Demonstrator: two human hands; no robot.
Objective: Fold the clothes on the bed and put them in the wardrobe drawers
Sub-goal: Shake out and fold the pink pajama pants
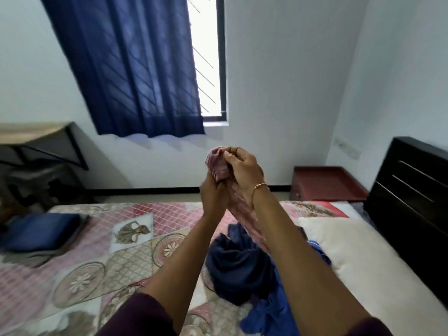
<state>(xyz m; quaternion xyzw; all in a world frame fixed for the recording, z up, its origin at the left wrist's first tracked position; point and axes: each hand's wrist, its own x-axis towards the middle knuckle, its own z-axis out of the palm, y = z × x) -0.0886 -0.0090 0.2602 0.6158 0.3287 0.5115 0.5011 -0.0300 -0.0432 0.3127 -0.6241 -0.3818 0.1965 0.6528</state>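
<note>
While we look from near to far, we first see the dark blue clothes (238, 270) lying in a heap on the bed (80, 275), close to us and just left of the white pillow (351, 251). Above them, we hold the pink cloth (219, 166) up in the air. Our left hand (214, 196) grips it lower down, and our right hand (243, 170) pinches its top, both hands closed tight on it. We think we should find two corners, pull them apart, and shake it flat before we fold. Far off on the left sits a folded blue pile (41, 230), and far right stands a red drawer (327, 184).
</note>
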